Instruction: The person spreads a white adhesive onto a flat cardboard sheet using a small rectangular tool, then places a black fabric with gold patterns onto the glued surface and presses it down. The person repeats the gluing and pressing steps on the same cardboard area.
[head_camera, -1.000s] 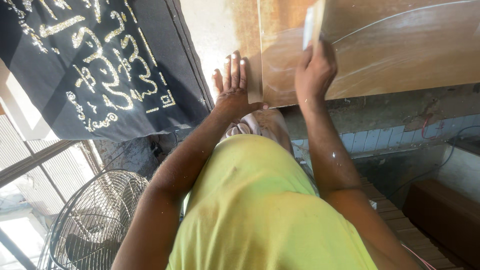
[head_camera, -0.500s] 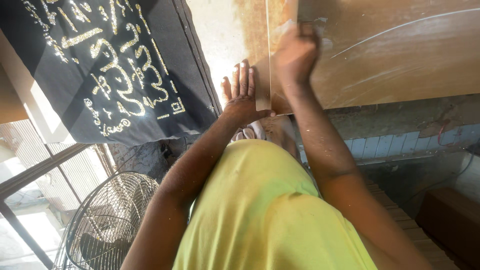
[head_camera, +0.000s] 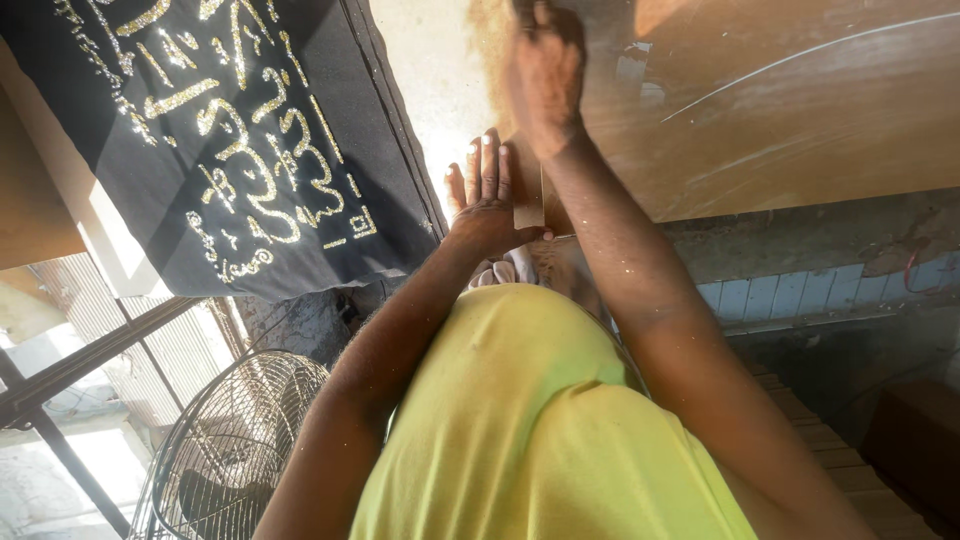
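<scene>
Now, wooden board (head_camera: 800, 130) long axis left-right, left hand (head_camera: 485, 205) flat.

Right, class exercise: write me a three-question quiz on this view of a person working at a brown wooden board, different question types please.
1. True or false: the left hand lies flat, fingers spread, at the edge of the brown wooden board.
2. Which stands lower left? A) round wire-caged fan B) a ladder C) a bucket
3. Fill in: the black cloth with gold lettering hangs to the ____ of the right hand.

Key: 1 true; 2 A; 3 left
</scene>
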